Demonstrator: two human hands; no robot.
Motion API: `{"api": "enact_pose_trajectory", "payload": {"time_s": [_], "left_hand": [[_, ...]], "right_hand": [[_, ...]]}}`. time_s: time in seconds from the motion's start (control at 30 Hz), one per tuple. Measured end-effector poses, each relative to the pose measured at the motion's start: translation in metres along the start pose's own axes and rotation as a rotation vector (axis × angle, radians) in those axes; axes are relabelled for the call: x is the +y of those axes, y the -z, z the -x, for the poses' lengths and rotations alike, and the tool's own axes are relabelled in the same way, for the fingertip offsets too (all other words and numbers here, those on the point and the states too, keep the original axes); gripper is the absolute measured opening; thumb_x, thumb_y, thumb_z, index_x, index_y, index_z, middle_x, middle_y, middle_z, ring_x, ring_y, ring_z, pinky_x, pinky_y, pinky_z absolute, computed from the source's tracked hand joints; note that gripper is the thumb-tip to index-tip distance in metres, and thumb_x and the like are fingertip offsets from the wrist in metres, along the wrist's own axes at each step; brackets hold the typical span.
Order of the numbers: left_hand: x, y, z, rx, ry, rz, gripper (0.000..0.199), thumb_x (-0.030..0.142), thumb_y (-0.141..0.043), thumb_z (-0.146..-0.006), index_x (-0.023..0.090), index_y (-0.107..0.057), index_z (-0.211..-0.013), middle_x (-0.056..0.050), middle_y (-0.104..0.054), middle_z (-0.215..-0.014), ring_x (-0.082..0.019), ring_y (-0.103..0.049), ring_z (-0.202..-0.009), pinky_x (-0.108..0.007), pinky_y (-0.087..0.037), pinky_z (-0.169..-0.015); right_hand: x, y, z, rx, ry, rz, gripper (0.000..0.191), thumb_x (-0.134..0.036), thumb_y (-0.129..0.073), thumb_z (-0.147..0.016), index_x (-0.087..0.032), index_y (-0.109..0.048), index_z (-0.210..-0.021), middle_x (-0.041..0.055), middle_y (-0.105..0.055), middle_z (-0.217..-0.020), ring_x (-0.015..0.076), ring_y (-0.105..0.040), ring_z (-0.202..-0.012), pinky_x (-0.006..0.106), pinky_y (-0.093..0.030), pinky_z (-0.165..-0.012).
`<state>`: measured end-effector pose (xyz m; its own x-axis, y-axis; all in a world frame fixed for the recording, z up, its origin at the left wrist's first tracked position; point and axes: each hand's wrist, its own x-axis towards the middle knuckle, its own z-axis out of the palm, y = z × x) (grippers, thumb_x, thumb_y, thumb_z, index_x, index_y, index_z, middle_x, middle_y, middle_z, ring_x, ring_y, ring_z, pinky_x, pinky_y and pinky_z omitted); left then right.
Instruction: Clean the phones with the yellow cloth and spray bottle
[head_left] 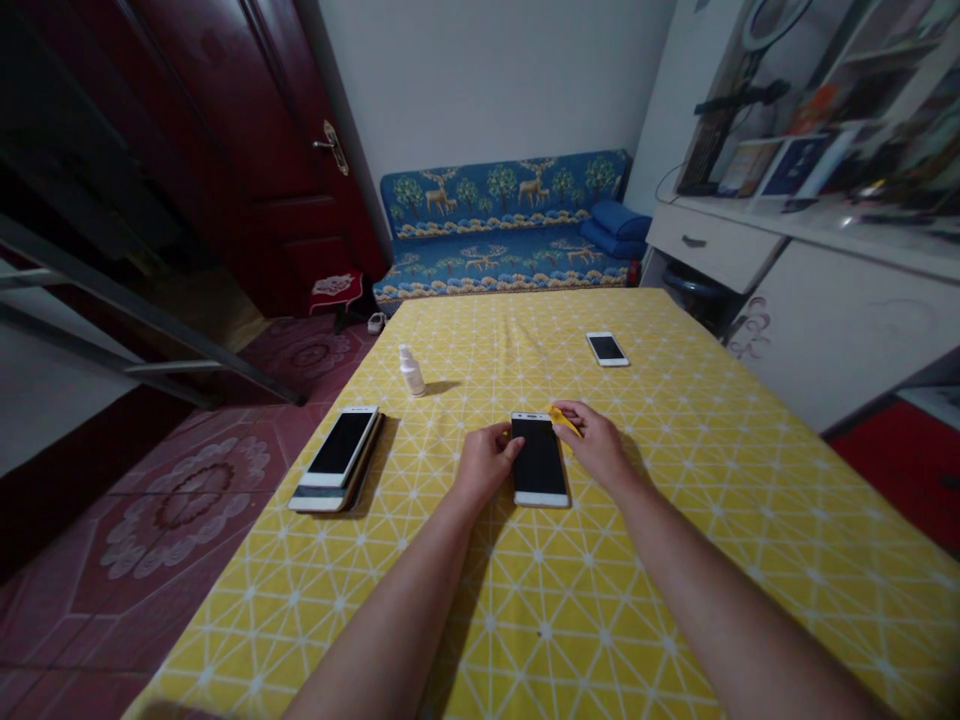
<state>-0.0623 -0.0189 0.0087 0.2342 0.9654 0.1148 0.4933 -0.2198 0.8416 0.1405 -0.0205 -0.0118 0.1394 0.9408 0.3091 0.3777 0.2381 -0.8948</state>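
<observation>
1. Left grip (486, 465): open and loosely curled, with nothing held, palm down, fingertips (517, 447) resting on the left long edge of the white smartphone (540, 462).
2. Right grip (596, 445): partly closed, pinching a small yellow plastic piece (564, 420), its exact kind too small to tell. Piece just beside the upper right corner of the white smartphone.
3. White smartphone: flat and face up, screen black and unlit, long side pointing toward the far edge of the tabletop (697, 560). Position between the two grips, around the middle of the tabletop's width, with a yellow cloth printed in a white lattice underneath.
4. Near the left edge of the tabletop: a stack of phones (337, 460), the top one white with a dark screen, slightly offset from those beneath.
5. Toward the far left of the tabletop: a small white spray bottle (411, 370), upright, well apart from both grips.
6. Near the far edge, right of centre: a second white phone (606, 348), face up, screen dark, lying at a slight angle.
7. Past the far edge: a blue sofa (502, 225) printed with deer and trees. To the right, a white cabinet (712, 245) with a drawer; to the left, a dark red door (255, 150).
</observation>
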Motion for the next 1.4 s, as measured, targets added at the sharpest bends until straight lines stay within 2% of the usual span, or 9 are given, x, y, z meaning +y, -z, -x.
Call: {"api": "enact_pose_trajectory", "payload": {"time_s": [0.13,0.37,0.63,0.87,1.13,1.27,1.4], "left_hand": [[-0.002,-0.001,0.000,0.006,-0.001,0.010,0.029,0.026,-0.063,-0.085,0.012,-0.074,-0.107,0.001,-0.061,-0.058,-0.011,-0.053,-0.049,-0.021,-0.035,-0.050],[-0.001,-0.001,0.000,0.006,0.032,0.084,0.031,0.025,-0.062,-0.086,0.013,-0.073,-0.113,0.000,-0.064,-0.061,-0.011,-0.054,-0.046,-0.021,-0.039,-0.049],[0.006,-0.001,0.001,0.007,0.090,0.109,0.032,0.021,-0.062,-0.086,0.011,-0.072,-0.114,-0.001,-0.063,-0.060,-0.010,-0.053,-0.044,-0.020,-0.037,-0.045],[0.004,-0.001,0.001,0.022,0.067,0.084,0.030,0.022,-0.063,-0.086,0.012,-0.073,-0.112,-0.001,-0.064,-0.060,-0.011,-0.054,-0.046,-0.020,-0.038,-0.047],[0.003,-0.001,0.001,0.017,0.072,0.120,0.031,0.022,-0.062,-0.086,0.012,-0.073,-0.114,-0.001,-0.065,-0.060,-0.010,-0.054,-0.044,-0.020,-0.039,-0.047],[0.005,-0.001,0.001,0.027,0.093,0.149,0.030,0.020,-0.063,-0.086,0.011,-0.072,-0.113,0.001,-0.063,-0.056,-0.010,-0.053,-0.041,-0.020,-0.038,-0.044],[0.008,-0.001,0.001,0.068,0.167,0.232,0.030,0.016,-0.063,-0.086,0.006,-0.071,-0.113,-0.003,-0.067,-0.063,-0.010,-0.055,-0.043,-0.020,-0.042,-0.044]], "right_hand": [[0.000,0.000,0.000,0.019,-0.004,-0.005,0.033,-0.026,-0.064,-0.080,-0.028,-0.064,-0.113,0.0062,-0.074,-0.109,0.0218,-0.070,-0.099,0.039,-0.058,-0.089],[-0.006,0.002,0.000,-0.023,-0.036,0.010,0.034,-0.027,-0.062,-0.080,-0.026,-0.066,-0.114,0.0069,-0.074,-0.113,0.0224,-0.071,-0.100,0.038,-0.059,-0.087],[-0.004,0.003,0.000,-0.026,-0.018,0.022,0.033,-0.029,-0.062,-0.082,-0.029,-0.068,-0.114,0.0056,-0.071,-0.120,0.0223,-0.070,-0.105,0.039,-0.057,-0.092],[-0.010,0.005,0.000,-0.032,0.027,0.095,0.032,-0.029,-0.061,-0.083,-0.027,-0.069,-0.113,0.0067,-0.070,-0.120,0.0220,-0.068,-0.108,0.039,-0.054,-0.096],[-0.007,0.004,0.000,-0.005,0.089,0.118,0.029,-0.027,-0.060,-0.084,-0.028,-0.069,-0.112,0.0072,-0.068,-0.118,0.0214,-0.067,-0.103,0.039,-0.056,-0.091],[-0.012,0.003,0.002,0.053,0.129,0.147,0.028,-0.024,-0.059,-0.085,-0.029,-0.069,-0.111,0.0056,-0.071,-0.116,0.0217,-0.067,-0.104,0.040,-0.055,-0.093],[-0.021,0.005,0.003,0.167,0.263,0.237,0.026,-0.022,-0.055,-0.088,-0.026,-0.070,-0.109,0.0071,-0.072,-0.109,0.0223,-0.067,-0.103,0.039,-0.054,-0.093]]}}
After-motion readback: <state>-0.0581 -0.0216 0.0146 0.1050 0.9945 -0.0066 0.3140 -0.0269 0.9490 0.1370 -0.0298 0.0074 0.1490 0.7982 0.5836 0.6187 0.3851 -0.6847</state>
